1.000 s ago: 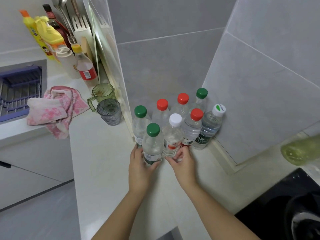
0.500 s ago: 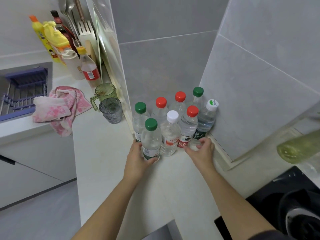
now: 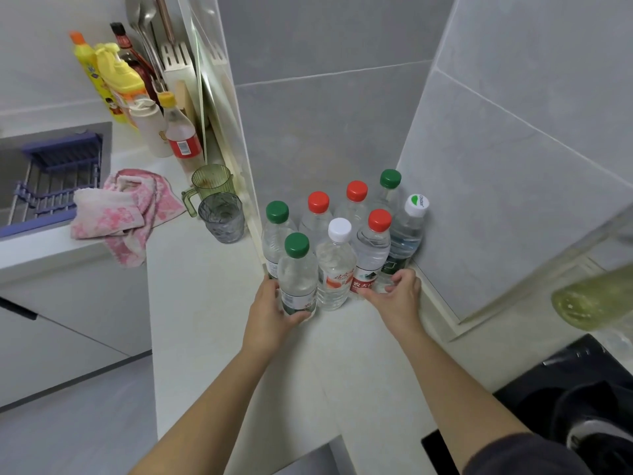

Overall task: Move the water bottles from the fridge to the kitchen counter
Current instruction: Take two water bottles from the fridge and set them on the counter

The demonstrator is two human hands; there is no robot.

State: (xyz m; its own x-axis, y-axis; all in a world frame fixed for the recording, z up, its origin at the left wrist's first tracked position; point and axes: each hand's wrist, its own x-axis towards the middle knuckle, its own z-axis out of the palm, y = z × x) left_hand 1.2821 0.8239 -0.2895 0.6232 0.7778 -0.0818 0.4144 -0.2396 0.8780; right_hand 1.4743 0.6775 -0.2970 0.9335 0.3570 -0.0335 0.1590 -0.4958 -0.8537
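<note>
Nudging the eight water bottles (image 3: pixel 335 265) tight into the tabletop (image 3: pixel 212 303) corner: my left grip (image 3: pixel 270 310) curls round the front green-capped bottle (image 3: pixel 297 272), my right grip (image 3: pixel 397 296) round the foot of the front red-capped bottle (image 3: pixel 371 255). All stand upright, touching, beside the tiled wall (image 3: pixel 325 132). Placement looks nearly done; next I should release gently, toppling nothing

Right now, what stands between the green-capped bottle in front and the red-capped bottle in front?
The white-capped bottle stands there, upright, close beside both the green-capped front bottle and the red-capped front bottle. The head view shows it.
</note>
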